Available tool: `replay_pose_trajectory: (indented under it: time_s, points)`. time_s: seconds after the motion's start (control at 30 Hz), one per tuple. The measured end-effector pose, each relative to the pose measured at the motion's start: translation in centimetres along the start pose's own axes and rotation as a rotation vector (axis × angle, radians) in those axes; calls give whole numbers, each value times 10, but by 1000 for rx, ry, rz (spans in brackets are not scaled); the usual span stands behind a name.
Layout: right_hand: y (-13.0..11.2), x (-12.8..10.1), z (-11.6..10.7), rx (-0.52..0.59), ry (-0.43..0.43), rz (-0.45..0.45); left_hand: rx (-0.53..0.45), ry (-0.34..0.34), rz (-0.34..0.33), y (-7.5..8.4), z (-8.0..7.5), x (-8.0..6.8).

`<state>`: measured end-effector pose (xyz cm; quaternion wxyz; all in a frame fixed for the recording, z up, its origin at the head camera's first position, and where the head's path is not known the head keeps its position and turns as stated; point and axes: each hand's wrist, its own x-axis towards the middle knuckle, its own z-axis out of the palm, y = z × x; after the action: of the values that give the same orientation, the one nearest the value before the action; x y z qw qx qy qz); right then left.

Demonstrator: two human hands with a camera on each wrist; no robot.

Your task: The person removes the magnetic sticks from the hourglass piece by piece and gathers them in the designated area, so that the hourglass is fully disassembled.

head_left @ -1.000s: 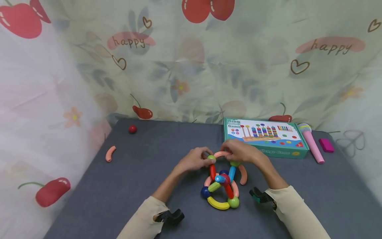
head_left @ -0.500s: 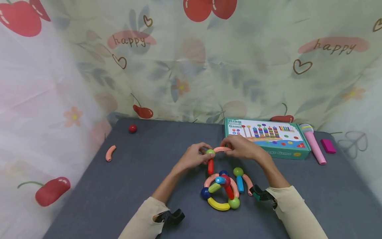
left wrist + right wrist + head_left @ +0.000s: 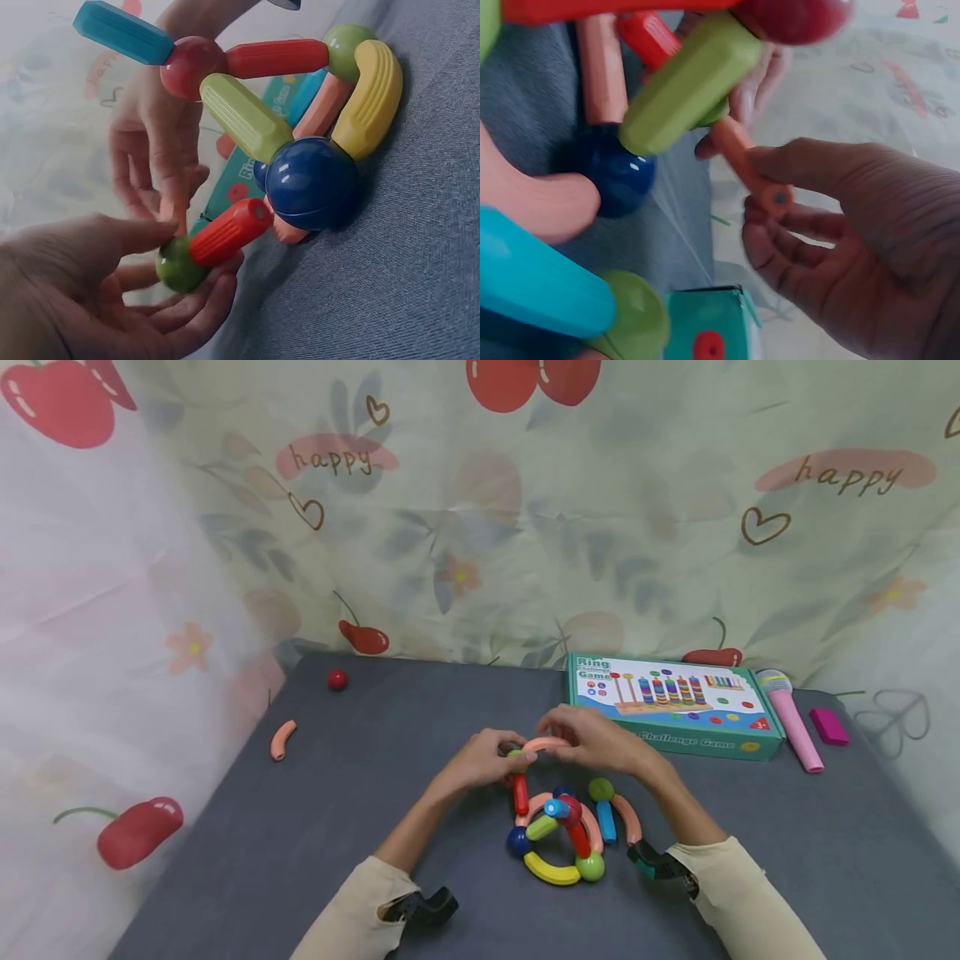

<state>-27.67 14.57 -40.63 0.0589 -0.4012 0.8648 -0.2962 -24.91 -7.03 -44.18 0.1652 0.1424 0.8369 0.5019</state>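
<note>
The left hand (image 3: 480, 762) pinches a green ball (image 3: 178, 264) with a red rod (image 3: 229, 232) hanging from it, just above the toy cluster (image 3: 558, 835). The right hand (image 3: 592, 739) grips the pink arc (image 3: 543, 744) that meets that ball.

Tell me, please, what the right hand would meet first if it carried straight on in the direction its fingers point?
Probably the left hand: the right hand, pinching the curved pink piece, points toward it, and the piece's far end already meets the green ball.

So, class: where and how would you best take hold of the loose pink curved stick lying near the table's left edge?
Pinch the pink curved stick across its middle from above; it lies flat on the table, its curved sides free.
</note>
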Motion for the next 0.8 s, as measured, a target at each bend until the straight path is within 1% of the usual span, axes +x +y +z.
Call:
replay_pose_trajectory:
  time_s: [0.03,0.1,0.2,0.27,0.3,0.4,0.47,0.6,0.67,0.7,0.8]
  points:
    - [0,1,2,18,26,11,-29,18,-8,0,0,0]
    - [0,3,6,69,74,49,-107,75,-33,-1,-1,0]
    - [2,4,11,165,104,120,-226,175,-68,1,-2,0]
    - [3,5,14,257,75,156,-301,227,-80,4,-1,-1]
    - [3,5,16,288,50,172,-329,241,-86,6,0,-2]
    - [2,4,20,372,-30,192,-388,249,-103,13,5,-4]
    - [-2,4,20,385,-67,174,-383,249,-119,19,9,-6]
    - [-4,5,21,329,-86,125,-299,257,-139,26,14,-9]
    - [-5,5,21,289,-93,113,-274,258,-141,26,15,-10]
    - [-1,5,22,264,-95,111,-267,258,-138,25,15,-11]
    - [-4,4,22,227,-113,106,-244,254,-130,21,14,-11]
